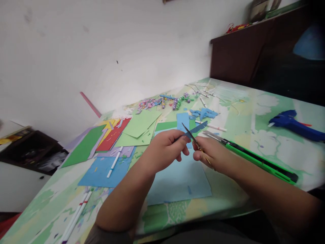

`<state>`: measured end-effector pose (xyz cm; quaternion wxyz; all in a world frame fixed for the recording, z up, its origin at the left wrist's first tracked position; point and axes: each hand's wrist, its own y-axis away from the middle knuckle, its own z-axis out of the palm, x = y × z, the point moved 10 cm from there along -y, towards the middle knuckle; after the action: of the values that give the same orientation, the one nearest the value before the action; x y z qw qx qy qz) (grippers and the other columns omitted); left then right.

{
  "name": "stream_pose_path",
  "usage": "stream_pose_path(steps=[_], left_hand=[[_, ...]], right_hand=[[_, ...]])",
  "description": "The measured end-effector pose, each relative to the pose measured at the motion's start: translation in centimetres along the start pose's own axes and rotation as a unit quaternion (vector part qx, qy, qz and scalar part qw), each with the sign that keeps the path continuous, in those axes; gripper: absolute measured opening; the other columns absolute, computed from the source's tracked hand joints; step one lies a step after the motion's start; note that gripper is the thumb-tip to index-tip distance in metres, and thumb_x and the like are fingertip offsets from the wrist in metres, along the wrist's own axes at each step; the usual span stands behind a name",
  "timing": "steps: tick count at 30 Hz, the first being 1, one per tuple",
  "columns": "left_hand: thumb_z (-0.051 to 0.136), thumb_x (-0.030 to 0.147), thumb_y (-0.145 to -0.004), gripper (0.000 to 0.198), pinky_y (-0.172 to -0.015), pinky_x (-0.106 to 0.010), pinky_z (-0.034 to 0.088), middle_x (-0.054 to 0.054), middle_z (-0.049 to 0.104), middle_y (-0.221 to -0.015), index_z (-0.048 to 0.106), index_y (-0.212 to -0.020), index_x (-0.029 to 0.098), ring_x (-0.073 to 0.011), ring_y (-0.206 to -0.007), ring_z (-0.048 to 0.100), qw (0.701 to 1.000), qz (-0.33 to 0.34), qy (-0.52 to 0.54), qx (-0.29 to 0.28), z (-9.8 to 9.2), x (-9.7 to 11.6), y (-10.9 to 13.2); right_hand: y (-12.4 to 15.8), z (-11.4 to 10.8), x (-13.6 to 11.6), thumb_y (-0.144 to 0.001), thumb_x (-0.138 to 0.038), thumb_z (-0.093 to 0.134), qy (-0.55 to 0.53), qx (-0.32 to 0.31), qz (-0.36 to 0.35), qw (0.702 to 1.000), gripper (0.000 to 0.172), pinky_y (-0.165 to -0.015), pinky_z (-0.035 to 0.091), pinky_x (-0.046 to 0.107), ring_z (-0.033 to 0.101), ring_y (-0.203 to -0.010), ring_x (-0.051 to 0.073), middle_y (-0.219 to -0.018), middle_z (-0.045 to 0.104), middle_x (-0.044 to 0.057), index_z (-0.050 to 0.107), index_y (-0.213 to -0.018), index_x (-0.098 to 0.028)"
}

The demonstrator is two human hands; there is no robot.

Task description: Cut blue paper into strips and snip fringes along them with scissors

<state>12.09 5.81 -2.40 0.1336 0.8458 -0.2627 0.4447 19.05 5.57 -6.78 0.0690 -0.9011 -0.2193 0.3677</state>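
Observation:
My left hand (169, 149) pinches a narrow dark blue paper strip (199, 127) whose far edge is cut into a fringe. In my right hand (212, 152) is a pair of scissors (194, 139) with thin blades and gold-coloured handles. The blades cross the strip close to my left fingertips. Beneath both hands lies a light blue sheet (180, 181) with a small blue scrap on it. Right of my right hand, a green utility knife (261, 162) rests on the table, its blade pointing toward the hand.
A blue glue gun (297, 125) lies at the right. Green sheets (138, 125), a red sheet (113, 135) and a blue sheet (98, 174) spread to the left, with markers (115, 162) around. Paper scraps (149, 104) pile near the wall. A dark cabinet (236, 56) stands behind.

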Motion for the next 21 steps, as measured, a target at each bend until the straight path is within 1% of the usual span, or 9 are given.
stream_pose_path(steps=[2, 5, 8, 13, 16, 21], left_hand=[[0.040, 0.024, -0.078, 0.024, -0.044, -0.015, 0.036, 0.006, 0.052, -0.051, 0.051, -0.059, 0.015, -0.0028, -0.040, 0.045, 1.000, 0.003, -0.027, 0.006, -0.2, 0.1, 0.0], [0.040, 0.026, -0.078, 0.027, -0.045, -0.016, 0.035, 0.006, 0.049, -0.049, 0.049, -0.055, 0.015, -0.0033, -0.041, 0.043, 0.997, 0.016, -0.070, 0.040, -0.9, 0.3, 0.1], [0.040, 0.027, -0.078, 0.024, -0.047, -0.017, 0.034, 0.006, 0.048, -0.049, 0.051, -0.059, 0.016, -0.0041, -0.043, 0.042, 0.991, 0.037, -0.110, 0.062, -1.3, 0.6, 0.1], [0.040, 0.025, -0.078, 0.021, -0.048, -0.018, 0.033, 0.006, 0.047, -0.049, 0.053, -0.063, 0.016, -0.0050, -0.046, 0.042, 0.988, 0.057, -0.135, 0.056, -0.8, 1.0, 0.0], [0.041, 0.024, -0.077, 0.020, -0.048, -0.017, 0.032, 0.007, 0.046, -0.048, 0.053, -0.062, 0.016, -0.0046, -0.046, 0.041, 0.988, 0.064, -0.128, 0.059, -0.8, 1.2, 0.1], [0.042, 0.024, -0.076, 0.021, -0.047, -0.017, 0.032, 0.007, 0.045, -0.047, 0.054, -0.061, 0.016, -0.0047, -0.046, 0.041, 0.992, 0.058, -0.099, 0.042, -0.8, 1.0, 0.0]], right_hand=[[0.0, 0.0, 0.0, -0.064, -0.078, 0.012, 0.001, 0.006, -0.004, 1.000, 0.063, -0.047, 0.028, 0.026, 0.038, -0.052, 0.014, -0.057, 0.041, 0.000, 0.035, -0.064, -0.019], [0.2, -0.1, -0.5, -0.066, -0.078, 0.009, 0.006, 0.022, -0.032, 0.999, 0.064, -0.048, 0.029, 0.027, 0.037, -0.052, 0.014, -0.058, 0.041, 0.001, 0.036, -0.065, -0.019], [0.4, 0.0, -1.3, -0.067, -0.076, 0.007, 0.004, 0.019, -0.060, 0.998, 0.065, -0.050, 0.031, 0.028, 0.037, -0.054, 0.014, -0.061, 0.042, 0.002, 0.037, -0.068, -0.018], [0.5, 0.0, -1.9, -0.069, -0.074, 0.006, 0.013, 0.010, -0.068, 0.998, 0.064, -0.048, 0.030, 0.027, 0.035, -0.052, 0.013, -0.060, 0.042, 0.002, 0.036, -0.067, -0.018], [0.5, -0.1, -1.8, -0.070, -0.073, 0.006, 0.015, 0.017, -0.070, 0.997, 0.062, -0.047, 0.029, 0.027, 0.035, -0.052, 0.013, -0.059, 0.041, 0.001, 0.036, -0.066, -0.018], [0.6, 0.3, -1.7, -0.070, -0.074, 0.007, 0.000, 0.014, -0.079, 0.997, 0.063, -0.047, 0.028, 0.026, 0.035, -0.052, 0.013, -0.058, 0.041, 0.001, 0.036, -0.066, -0.018]])
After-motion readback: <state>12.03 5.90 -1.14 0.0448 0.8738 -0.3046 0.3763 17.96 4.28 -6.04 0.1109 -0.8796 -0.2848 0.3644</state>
